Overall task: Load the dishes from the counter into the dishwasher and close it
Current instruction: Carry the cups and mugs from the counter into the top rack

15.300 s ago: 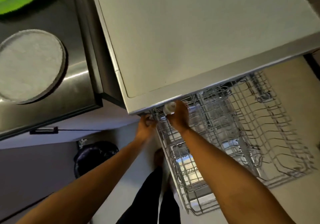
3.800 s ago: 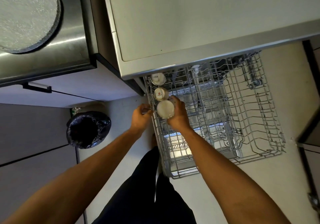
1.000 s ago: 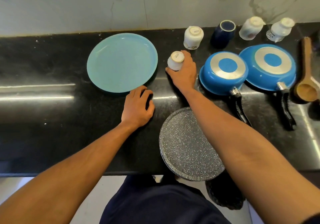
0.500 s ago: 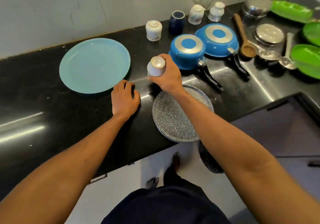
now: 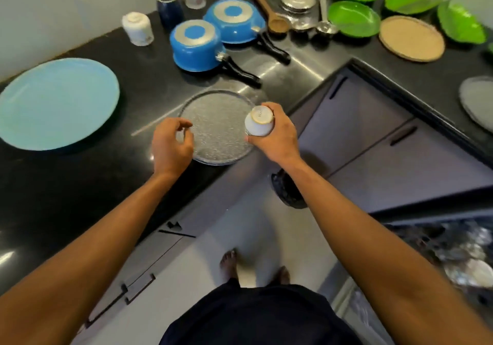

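White cup (image 5: 258, 122) is gripped in my right hand (image 5: 277, 139) beside the grey plate (image 5: 213, 123). My left hand (image 5: 170, 144) is loose and empty. Next I should carry the cup to the rack (image 5: 458, 254).

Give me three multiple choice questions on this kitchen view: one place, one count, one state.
1. Where does the light blue plate lie?
A. on the counter, far left
B. atop a pan
C. in a hand

2. How many blue pans are on the counter?
A. one
B. two
C. four

3. What is the right hand doing?
A. resting flat
B. gripping a white cup
C. pointing

Answers: 1 A, it lies flat at the left edge; 2 B, two sit bottoms up, side by side; 3 B, fingers wrap the upturned cup.
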Tool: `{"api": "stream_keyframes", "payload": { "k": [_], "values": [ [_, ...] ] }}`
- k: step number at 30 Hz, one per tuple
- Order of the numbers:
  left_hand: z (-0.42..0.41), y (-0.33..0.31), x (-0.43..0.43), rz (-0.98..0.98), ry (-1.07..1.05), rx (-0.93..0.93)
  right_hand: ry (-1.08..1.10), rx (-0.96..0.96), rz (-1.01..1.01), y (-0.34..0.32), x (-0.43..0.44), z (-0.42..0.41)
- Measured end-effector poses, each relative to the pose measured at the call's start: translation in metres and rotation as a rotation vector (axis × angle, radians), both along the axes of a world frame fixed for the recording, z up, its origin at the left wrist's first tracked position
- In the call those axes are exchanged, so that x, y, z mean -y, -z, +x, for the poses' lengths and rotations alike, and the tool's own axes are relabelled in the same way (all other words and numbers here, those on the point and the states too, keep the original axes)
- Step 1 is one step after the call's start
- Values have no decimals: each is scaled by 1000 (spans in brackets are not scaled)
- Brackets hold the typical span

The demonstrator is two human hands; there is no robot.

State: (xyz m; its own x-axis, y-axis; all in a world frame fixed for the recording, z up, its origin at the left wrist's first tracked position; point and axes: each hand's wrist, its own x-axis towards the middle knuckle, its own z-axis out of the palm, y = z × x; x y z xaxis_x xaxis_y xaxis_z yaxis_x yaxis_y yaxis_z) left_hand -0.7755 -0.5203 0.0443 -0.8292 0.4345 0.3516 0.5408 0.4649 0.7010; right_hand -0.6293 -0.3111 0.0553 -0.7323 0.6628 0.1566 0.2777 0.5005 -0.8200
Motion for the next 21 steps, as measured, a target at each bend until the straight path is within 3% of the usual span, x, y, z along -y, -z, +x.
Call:
{"api": "stream_keyframes", "payload": {
  "k": [6, 13, 21],
  "values": [
    [122, 20, -85, -82, 336, -57, 280, 69, -75, 21, -36, 146],
    [288, 69, -140, -282, 623, 50, 541, 156, -175, 61, -50, 357],
    [456, 106, -194, -580, 763, 281, 835, 188, -390, 116, -53, 567]
  ]
}}
